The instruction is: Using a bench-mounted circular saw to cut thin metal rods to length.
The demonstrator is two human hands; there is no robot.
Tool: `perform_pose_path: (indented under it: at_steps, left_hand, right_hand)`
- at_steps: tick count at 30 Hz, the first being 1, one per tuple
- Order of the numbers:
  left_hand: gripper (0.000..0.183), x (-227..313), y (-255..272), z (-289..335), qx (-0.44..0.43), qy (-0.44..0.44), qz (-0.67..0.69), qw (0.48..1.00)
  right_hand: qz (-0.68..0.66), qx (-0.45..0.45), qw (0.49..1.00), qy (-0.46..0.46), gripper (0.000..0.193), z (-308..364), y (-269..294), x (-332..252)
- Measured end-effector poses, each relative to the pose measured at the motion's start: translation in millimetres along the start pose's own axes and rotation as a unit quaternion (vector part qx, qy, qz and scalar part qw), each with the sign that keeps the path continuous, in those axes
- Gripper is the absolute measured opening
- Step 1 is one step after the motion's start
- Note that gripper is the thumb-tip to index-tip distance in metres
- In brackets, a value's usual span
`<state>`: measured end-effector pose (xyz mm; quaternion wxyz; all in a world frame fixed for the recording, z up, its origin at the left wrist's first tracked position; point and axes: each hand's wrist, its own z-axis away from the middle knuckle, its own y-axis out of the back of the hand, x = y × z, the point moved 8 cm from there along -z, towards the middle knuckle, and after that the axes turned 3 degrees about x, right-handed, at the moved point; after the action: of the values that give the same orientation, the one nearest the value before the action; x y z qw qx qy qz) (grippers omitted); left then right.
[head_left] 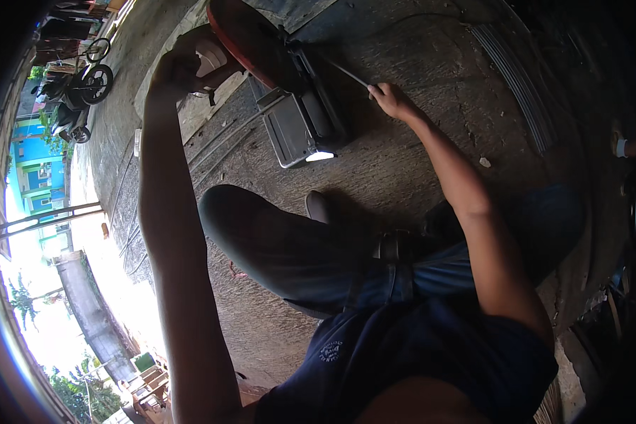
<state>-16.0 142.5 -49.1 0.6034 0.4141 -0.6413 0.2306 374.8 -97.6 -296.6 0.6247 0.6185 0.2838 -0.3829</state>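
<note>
A cut-off saw (251, 49) with a red-edged round guard stands on the rough floor beyond my knees. My left hand (180, 69) is closed around the saw's handle at its upper left; shadow hides part of the fingers. Below the guard sits the saw's grey metal base (287, 132), with a bright patch of light at its near corner. To the right of the saw, my right hand (394, 101) grips one end of a thin metal rod (348, 73). The rod's other end runs toward the saw's dark side, where I cannot make out whether it touches.
Several long thin bars (215, 145) lie on the floor left of the saw. Corrugated sheet metal (512, 81) lies at the right. A motorcycle (74, 102) is parked at the far left. My bent legs (290, 247) are close to the saw base.
</note>
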Motion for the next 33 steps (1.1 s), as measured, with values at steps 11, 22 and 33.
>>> perform_pose_path:
  at_steps: [11,22,33]
  left_hand:
    - [0.013,-2.8,-26.1,-1.1,0.1,0.229,0.013,0.968]
    - [0.051,-3.3,4.6,-7.0,0.007,-0.004,-0.103,0.995]
    - [0.048,1.5,22.5,-13.1,0.031,0.0,-0.084,0.996]
  right_hand:
    - [-0.018,-0.016,0.999,-0.021,0.052,10.3,-22.8,12.1]
    - [0.014,-0.028,0.998,-0.049,0.052,21.6,-55.6,4.3]
    - [0.058,0.045,0.997,-0.01,0.046,22.3,-73.6,-18.2]
